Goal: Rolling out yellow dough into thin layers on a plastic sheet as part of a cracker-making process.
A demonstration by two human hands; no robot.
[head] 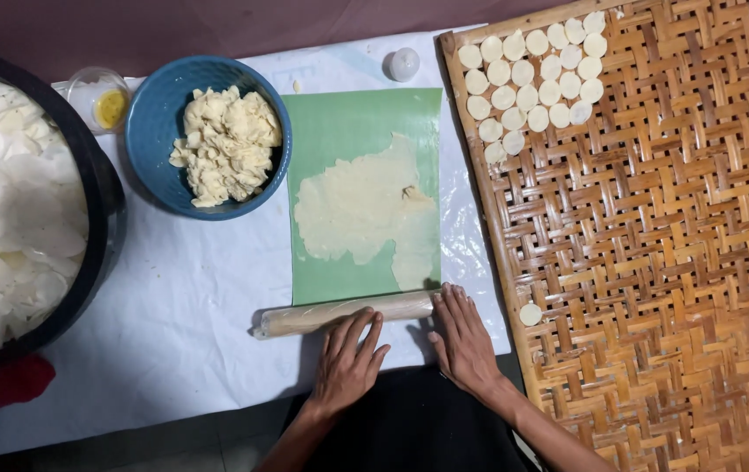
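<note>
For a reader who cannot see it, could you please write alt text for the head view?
Both hands, left hand and right hand, rest flat on a rolling pin at the near edge of a green mat spread with thin dough. A blue bowl of dough scraps sits left; a woven tray holding dough rounds lies right.

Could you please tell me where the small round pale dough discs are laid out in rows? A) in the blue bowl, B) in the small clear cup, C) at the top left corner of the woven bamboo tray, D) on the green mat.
C: the small round pale dough discs sit in rows at the top left corner of the woven bamboo tray, with one stray disc near its left edge.
</note>
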